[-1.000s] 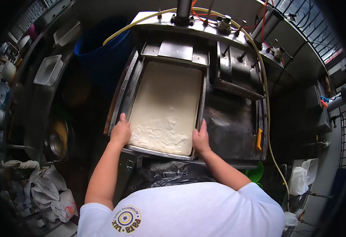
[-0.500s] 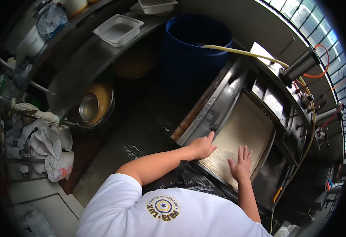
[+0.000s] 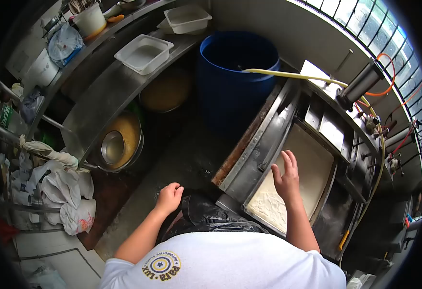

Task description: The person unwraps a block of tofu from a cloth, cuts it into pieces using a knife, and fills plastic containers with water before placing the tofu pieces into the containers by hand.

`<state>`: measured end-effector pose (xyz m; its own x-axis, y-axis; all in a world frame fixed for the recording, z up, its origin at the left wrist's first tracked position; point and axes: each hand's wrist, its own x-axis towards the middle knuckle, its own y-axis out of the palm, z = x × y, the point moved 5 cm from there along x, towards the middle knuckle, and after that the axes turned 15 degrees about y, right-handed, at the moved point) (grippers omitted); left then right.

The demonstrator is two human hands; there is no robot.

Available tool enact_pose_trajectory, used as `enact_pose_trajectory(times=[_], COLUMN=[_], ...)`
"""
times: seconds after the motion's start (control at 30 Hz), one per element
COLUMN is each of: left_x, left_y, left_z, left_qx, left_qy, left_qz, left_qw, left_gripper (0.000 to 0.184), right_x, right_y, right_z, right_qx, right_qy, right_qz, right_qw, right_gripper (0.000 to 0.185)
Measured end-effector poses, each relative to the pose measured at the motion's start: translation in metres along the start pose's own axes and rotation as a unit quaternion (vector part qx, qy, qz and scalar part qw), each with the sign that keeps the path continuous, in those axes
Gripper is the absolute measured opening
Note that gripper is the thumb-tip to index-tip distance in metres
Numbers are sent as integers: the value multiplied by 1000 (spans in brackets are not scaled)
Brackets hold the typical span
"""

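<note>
Tray (image 3: 324,190) filled w/ pale slab (image 3: 315,166), to-do unclear; R hand (image 3: 286,177) spread wide above, L hand (image 3: 169,198) curled, can't tell grip

Steel machine (image 3: 334,132), blue barrel (image 3: 237,91) and tubs (image 3: 155,63) suggest a food workshop.

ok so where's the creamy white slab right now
In the head view, the slab lies right of centre in a metal tray, partly hidden behind the right hand.
</note>
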<state>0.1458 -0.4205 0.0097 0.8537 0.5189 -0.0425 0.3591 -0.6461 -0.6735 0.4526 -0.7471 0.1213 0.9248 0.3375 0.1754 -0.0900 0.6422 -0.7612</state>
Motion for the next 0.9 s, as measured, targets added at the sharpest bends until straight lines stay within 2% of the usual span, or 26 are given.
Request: enact_pose_trajectory(times=[0.03, 0.1, 0.13, 0.17, 0.23, 0.27, 0.3, 0.33, 0.43, 0.53, 0.57, 0.6, 0.63, 0.67, 0.7, 0.73, 0.77, 0.83, 0.9], left_x=[2, 4, 11, 21, 39, 50, 63, 74, 101, 124, 140, 150, 150, 165, 186, 213, 221, 208, 197], left_y=[-6, -25, -30, -35, -44, -49, -49, -53, -60, -54, -36, -34, -44, -33, -20, 4, 14, -1, 34], left_z=[3, 14, 19, 22, 23, 22, 35, 36, 43, 80, 122, 125, 93, 113, 128, 155, 133, 32, -27], left_qx=[0, 35, 40, 87, 88, 72, 33, -13, -8, -17, -47, -69, -99, -102, -37, -50, -131, -52, -89], left_qy=[1, 11, 48, 155, 265, 283, 290, 257, 257, 299, 220, 206, 101, 151, 293, 299, 223, 298, 354], left_qz=[-7, -40, -38, -16, -36, -24, -6, 22, 87, 100, 151, 158, 210, 218, 185, 185, 203, 170, 163], left_qw=[1000, 999, 997, 984, 960, 956, 957, 966, 963, 949, 962, 963, 967, 959, 937, 935, 944, 938, 917], left_gripper=[32, 32, 31, 27, 23, 20, 22, 23, 24, 31, 40, 45, 46, 46, 48, 45, 35, 36, 35], right_x=[10, 19, 19, 13, -2, -10, -20, -30, -63, -95, -108, -129, -156, -183, -215, -253, -294, -398, -529], right_y=[7, 45, 62, 78, 120, 138, 150, 160, 172, 148, 139, 129, 118, 100, 85, 72, 63, 54, 65], right_z=[23, 50, 75, 92, 109, 114, 126, 129, 140, 142, 131, 116, 104, 96, 85, 70, 55, 24, 5], right_qx=[46, 167, 168, 144, 71, 45, 17, 7, 0, 3, -2, -15, -25, -8, -12, -9, -4, 14, 28], right_qy=[-32, 49, -12, 5, -107, -123, -70, -44, -33, 76, 117, 180, 241, 307, 347, 396, 437, 548, 707], right_qz=[-14, 130, 126, 195, 222, 276, 320, 344, 366, 332, 296, 269, 242, 196, 135, 74, 16, -88, -139], right_qw=[998, 976, 978, 970, 967, 952, 945, 938, 930, 940, 948, 946, 940, 931, 928, 915, 899, 832, 693], right_gripper=[47, 37, 28, 23, 17, 17, 16, 19, 31, 36, 36, 37, 37, 37, 36, 35, 35, 36, 39])
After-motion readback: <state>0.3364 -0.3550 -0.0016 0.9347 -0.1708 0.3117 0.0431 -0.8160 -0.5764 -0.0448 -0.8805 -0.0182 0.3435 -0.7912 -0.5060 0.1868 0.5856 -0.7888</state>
